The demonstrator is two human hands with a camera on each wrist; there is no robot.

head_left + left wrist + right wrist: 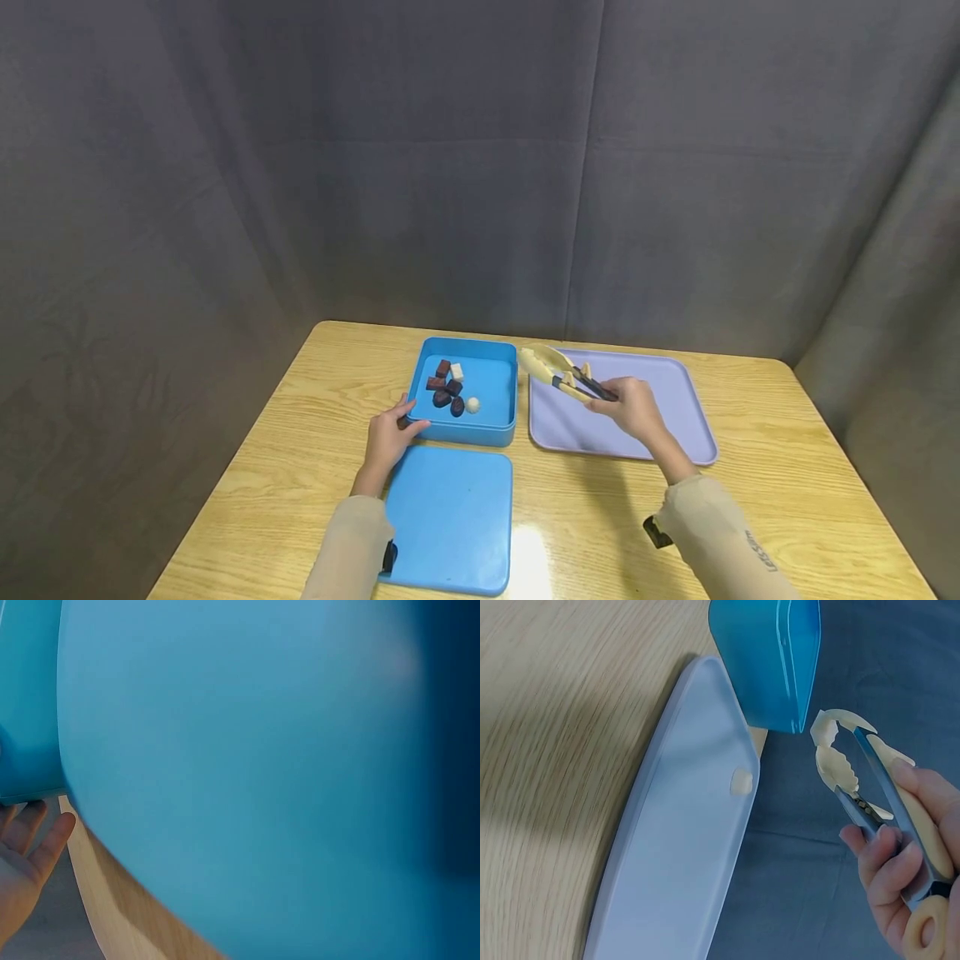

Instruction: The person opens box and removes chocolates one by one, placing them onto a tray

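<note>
My right hand (633, 408) grips a pair of cream-and-black tongs (889, 799), their tips near the right wall of the blue box (491, 435). A pale piece (824, 729) shows at the tongs' tips in the right wrist view. My left hand (386, 433) touches the box's front left corner, fingers fairly straight, thumb along the front. Inside the box lie several dark brown chocolates (442, 398), a white block (457, 372) and a white ball (472, 405). One white piece (741, 781) sits on the lavender tray (622, 433), near its far left corner.
A flat blue lid (453, 521) lies in front of the box, under the left forearm. To the right of the box stands the tray, close beside it. The wooden table (765, 517) ends at a grey curtain (450, 208) behind.
</note>
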